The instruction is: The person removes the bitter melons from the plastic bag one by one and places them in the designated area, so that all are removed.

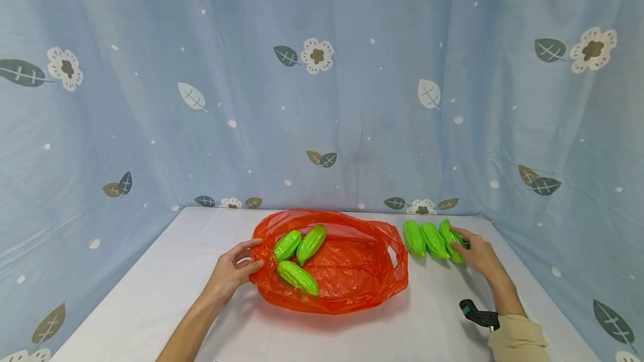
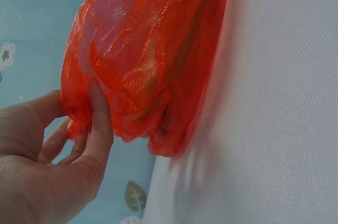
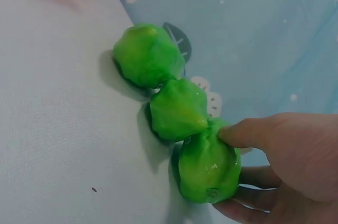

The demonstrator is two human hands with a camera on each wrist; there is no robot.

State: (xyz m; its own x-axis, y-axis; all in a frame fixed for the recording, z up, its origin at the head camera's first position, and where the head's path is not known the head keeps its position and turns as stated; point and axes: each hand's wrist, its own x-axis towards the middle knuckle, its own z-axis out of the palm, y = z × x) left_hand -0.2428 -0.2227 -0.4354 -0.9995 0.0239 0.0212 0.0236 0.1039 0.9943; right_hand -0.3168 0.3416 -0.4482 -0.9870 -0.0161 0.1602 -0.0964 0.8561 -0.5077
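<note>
A red plastic bag [image 1: 347, 267] lies with its mouth spread wide, three green bitter melons [image 1: 298, 277] inside at its left end. My left hand [image 1: 235, 263] pinches the bag's left rim; in the left wrist view, the thumb and fingers [image 2: 100, 123] hold the thin film between them. Right of the bag, three more bitter melons stand side by side: a left one [image 1: 414, 238], a middle one [image 1: 435, 240] and a right one [image 1: 448, 233]. My right hand [image 1: 479, 251] grips the rightmost bitter melon [image 3: 208, 168], thumb on one side and fingers on the other.
A white cloth covers the table [image 1: 443, 306]. Blue patterned curtain [image 1: 322, 99] closes off the back and both sides. A black device [image 1: 478, 315] is strapped at my right wrist, beside the beige sleeve [image 1: 518, 338]. The bag's right handle hole [image 1: 392, 257] faces the melons.
</note>
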